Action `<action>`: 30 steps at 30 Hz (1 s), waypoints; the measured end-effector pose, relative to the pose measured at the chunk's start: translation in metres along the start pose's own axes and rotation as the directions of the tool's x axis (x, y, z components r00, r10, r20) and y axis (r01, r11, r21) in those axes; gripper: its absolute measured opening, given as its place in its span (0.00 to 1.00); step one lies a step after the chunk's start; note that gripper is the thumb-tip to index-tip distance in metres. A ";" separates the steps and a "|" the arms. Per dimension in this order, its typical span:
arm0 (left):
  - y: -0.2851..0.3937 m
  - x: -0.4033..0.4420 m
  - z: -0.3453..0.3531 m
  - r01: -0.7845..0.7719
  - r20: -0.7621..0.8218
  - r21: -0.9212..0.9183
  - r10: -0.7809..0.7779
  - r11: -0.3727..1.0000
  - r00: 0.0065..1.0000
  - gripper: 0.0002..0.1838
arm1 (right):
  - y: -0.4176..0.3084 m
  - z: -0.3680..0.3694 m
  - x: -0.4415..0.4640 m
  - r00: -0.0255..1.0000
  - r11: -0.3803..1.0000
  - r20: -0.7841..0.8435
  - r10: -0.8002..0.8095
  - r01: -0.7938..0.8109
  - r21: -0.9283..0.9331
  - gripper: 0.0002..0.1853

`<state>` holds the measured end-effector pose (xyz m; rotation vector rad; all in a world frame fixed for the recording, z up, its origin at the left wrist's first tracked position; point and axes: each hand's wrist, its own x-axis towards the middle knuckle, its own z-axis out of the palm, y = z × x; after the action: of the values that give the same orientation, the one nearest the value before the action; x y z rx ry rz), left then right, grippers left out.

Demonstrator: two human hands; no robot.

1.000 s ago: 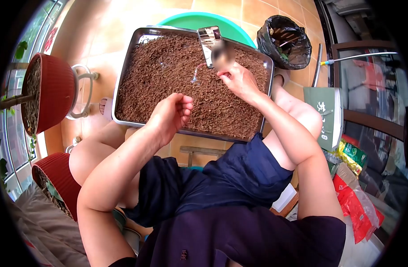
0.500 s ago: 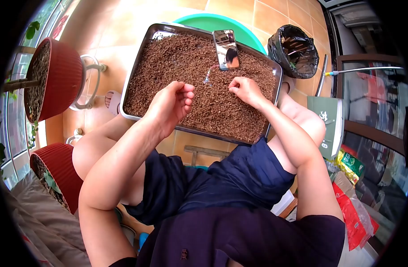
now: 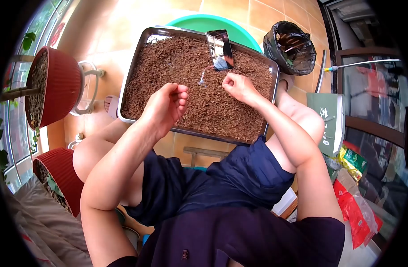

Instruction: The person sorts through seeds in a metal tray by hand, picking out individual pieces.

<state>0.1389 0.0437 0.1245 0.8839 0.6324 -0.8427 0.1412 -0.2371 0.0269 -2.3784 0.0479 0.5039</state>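
Note:
A large metal tray [image 3: 124,95] full of brown, crumbly grains [image 3: 168,55] lies in front of me. Over its near left part hovers my left hand [image 3: 170,104], palm turned inward and fingers curled, thumb against the index finger. On the other side my right hand [image 3: 241,87] is closed in a pinch above the grains. Whatever either hand may hold is too small or hidden to make out. A phone [image 3: 220,50] with a mirror-like screen rests at the tray's far edge, just beyond my right hand. Its beaded strap [image 3: 201,81] trails onto the grains.
Behind the tray sits a green basin [image 3: 204,20]. A bin lined with a black bag [image 3: 289,48] stands at the far right. Red plant pots [image 3: 63,86] are on the left. A green book [image 3: 325,122] and plastic packets [image 3: 352,160] lie to the right.
The view has shifted slightly, so the tray and phone appear a little further left. Both hands keep nearly the same curled poses over the grains.

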 end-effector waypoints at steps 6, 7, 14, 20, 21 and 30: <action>0.007 -0.004 -0.009 -0.045 -0.015 -0.065 0.044 0.997 0.999 0.13 | -0.003 0.009 -0.008 0.986 0.992 0.167 -0.022 0.001 0.128 0.05; 0.007 -0.004 -0.010 -0.050 -0.015 -0.071 0.049 0.996 0.999 0.13 | -0.012 0.006 -0.010 0.982 0.991 0.190 -0.006 -0.021 0.135 0.05; 0.010 -0.004 -0.017 -0.080 -0.006 -0.113 0.080 0.990 0.997 0.13 | -0.033 0.015 -0.009 0.962 0.973 0.156 -0.224 0.231 -0.028 0.06; 0.018 -0.010 -0.023 -0.125 -0.028 -0.091 0.123 0.988 0.992 0.12 | -0.053 0.025 0.001 0.973 0.961 0.221 -0.074 0.010 0.278 0.04; 0.018 -0.009 -0.023 -0.128 -0.033 -0.079 0.126 0.989 0.992 0.12 | -0.056 0.025 0.004 0.966 0.962 0.238 -0.096 0.029 0.270 0.04; -0.027 -0.008 -0.013 -0.081 0.008 0.350 0.084 0.933 0.996 0.12 | -0.105 0.014 -0.025 0.883 0.546 0.431 -0.184 -0.273 0.792 0.16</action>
<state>0.1105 0.0479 0.1129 1.2281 0.4525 -0.8911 0.1308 -0.1507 0.0932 -1.2409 0.1070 0.8478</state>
